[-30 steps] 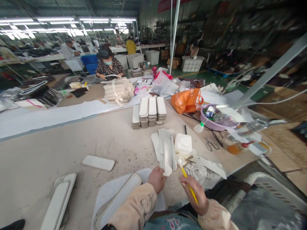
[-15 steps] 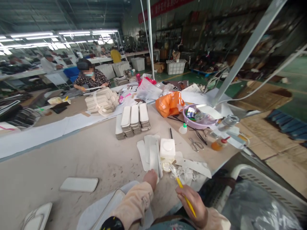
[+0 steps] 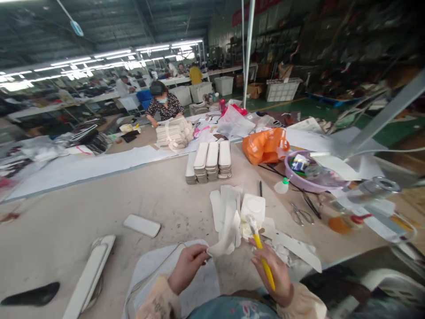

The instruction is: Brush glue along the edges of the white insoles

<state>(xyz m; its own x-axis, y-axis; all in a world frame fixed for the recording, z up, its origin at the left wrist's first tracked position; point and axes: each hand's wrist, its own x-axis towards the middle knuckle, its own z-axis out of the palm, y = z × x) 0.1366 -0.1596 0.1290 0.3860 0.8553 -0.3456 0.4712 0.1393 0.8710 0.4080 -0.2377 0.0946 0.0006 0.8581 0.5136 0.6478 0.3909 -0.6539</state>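
My left hand (image 3: 188, 266) pinches the near end of a thin white strip (image 3: 227, 243), which bends up toward a pile of similar white pieces (image 3: 227, 204). In my right hand (image 3: 274, 270) is a yellow-handled brush (image 3: 265, 266), its whitish bristles raised beside a square white container (image 3: 253, 207). Under my left hand lies a pale sheet (image 3: 206, 277) with a thin-edged flat piece on it. Behind the white pieces stand several stacks of white-topped rectangular pads (image 3: 212, 157). One single pad (image 3: 142, 225) lies to the left.
At the right are a purple basin (image 3: 310, 184), an orange bag (image 3: 264, 146), scissors (image 3: 301, 215), a green-capped bottle (image 3: 282, 186) and an orange bottle (image 3: 341, 223). A black object (image 3: 31, 294) lies at the lower left. A person (image 3: 164, 104) sits across the table.
The view has swung left. My left hand has drawn back from the pile, lifting the strip's near end. The brush remains in my right hand, its bristles now by the square container.
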